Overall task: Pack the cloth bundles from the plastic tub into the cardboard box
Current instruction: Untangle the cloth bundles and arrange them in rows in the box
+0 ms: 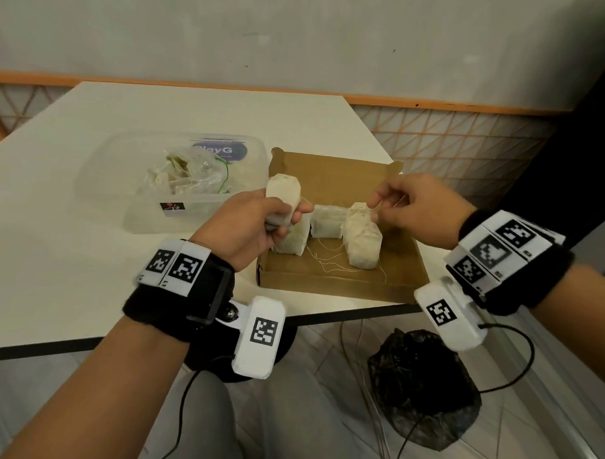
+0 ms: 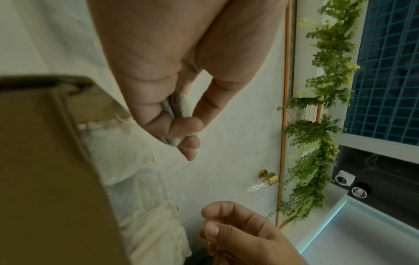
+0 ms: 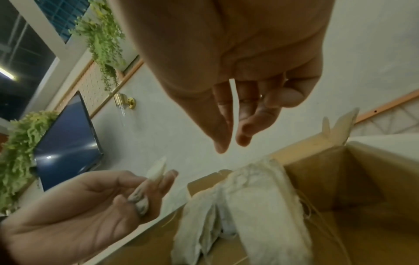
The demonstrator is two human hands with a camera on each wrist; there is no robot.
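Note:
A clear plastic tub (image 1: 206, 202) on the white table holds a clear bag of cloth bundles (image 1: 179, 173). To its right lies a shallow open cardboard box (image 1: 330, 276). Three cream bundles stand in it: left (image 1: 292, 242), middle (image 1: 327, 221), right (image 1: 362, 241). My left hand (image 1: 288, 215) grips another cream bundle (image 1: 283, 192) upright over the box's left side; the left wrist view shows it squeezed between the fingers (image 2: 184, 107). My right hand (image 1: 375, 209) hovers over the right bundle, thumb and forefinger together on what looks like a loose thread.
Loose threads trail across the box floor (image 1: 330, 264). The table's near edge (image 1: 342, 316) runs just below the box. On the floor under my right wrist sits a black plastic bag (image 1: 422, 388) with cables around it. A wall stands behind the table.

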